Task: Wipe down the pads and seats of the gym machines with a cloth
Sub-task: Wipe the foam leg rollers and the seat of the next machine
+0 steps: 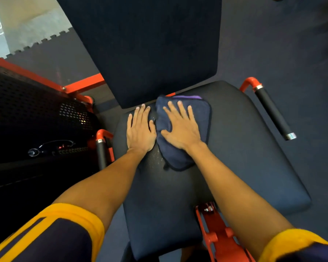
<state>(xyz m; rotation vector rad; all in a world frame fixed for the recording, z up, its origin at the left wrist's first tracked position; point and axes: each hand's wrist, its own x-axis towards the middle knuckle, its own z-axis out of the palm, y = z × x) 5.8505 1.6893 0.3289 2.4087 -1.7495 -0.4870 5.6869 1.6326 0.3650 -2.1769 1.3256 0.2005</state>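
Left hand (pixel 140 130) lay flat on the bare seat (pixel 244 157) near its rear edge, fingers straight and together, grasping nothing. Just beside it, the right hand (pixel 182 129) was spread, fingers splayed, palm pressing the folded dark blue cloth (pixel 175 157) onto the seat below the back pad (pixel 150 44). Both forearms reached forward, nearly parallel. A black-gripped handle (pixel 273 112) stood at far right.

Navy cloth (pixel 202 116) on black seat (pixel 244 157)
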